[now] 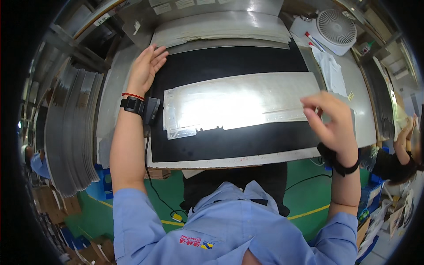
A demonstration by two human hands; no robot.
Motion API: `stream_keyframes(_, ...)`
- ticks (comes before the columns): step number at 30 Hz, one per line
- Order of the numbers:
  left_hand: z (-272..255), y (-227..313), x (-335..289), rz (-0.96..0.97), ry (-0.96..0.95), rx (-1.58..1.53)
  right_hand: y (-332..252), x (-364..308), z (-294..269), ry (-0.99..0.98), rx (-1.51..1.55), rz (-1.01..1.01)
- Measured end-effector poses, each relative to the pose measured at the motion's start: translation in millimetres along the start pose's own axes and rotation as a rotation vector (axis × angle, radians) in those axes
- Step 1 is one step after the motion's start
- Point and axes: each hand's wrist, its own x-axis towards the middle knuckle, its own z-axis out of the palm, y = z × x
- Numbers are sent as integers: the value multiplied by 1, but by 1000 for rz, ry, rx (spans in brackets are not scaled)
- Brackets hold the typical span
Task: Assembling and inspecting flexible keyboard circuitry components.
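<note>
While the left hand (pixel 145 68) hangs free, fingers extended, right hand (pixel 333 119) half-curled over metal sheet (pixel 229 99), grip unclear.

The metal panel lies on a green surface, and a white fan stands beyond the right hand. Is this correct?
Not entirely: the head view shows that the surface is black. The metal panel does lie on it, and a white fan stands beyond the right hand.
</note>
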Motion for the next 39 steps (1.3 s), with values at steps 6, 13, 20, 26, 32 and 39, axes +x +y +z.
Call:
stream_keyframes(6, -2, 19, -22, -100, -454, 919, 105, 60, 30, -254, -33, 36)
stream_keyframes(13, 21, 14, -62, 113, -581, 1161, 136, 65, 33, -360, -62, 144)
stream_keyframes(20, 22, 12, -53, -42, -510, 1108, 153, 59, 33, -313, -4, 194)
stream_keyframes(26, 13, 1, -43, 21, -480, 940, 157, 58, 34, -253, 68, 180)
stream_keyframes(32, 7, -6, -40, -8, -493, 875, 184, 58, 5, 202, 66, 294)
stream_keyframes(39, 19, -4, -41, -72, -516, 849, 271, 9, -53, 487, -346, 584)
